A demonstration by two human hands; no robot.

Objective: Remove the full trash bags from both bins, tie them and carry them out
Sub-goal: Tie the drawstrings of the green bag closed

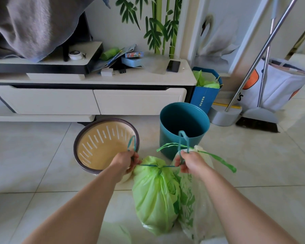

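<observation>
A full green trash bag [153, 196] stands on the floor between my arms, its neck cinched. My left hand [126, 160] and my right hand [189, 162] each grip one end of its teal drawstring [148, 165], stretched taut sideways from the knot. A loop of cord rises above each fist. A second bag [192, 208], pale with green print, leans against the right side of the first; its green tie strips [222, 162] trail loose. Behind stand the teal bin [184, 124] and the beige slotted bin [104, 145], tipped toward me, both without bags.
A low white TV cabinet [95, 101] runs along the back wall, with a phone [173, 66] and clutter on top. A blue paper bag [205, 92] with green liners, a dustpan [225, 115], a broom [257, 122] and a white fabric bag [280, 85] stand at right.
</observation>
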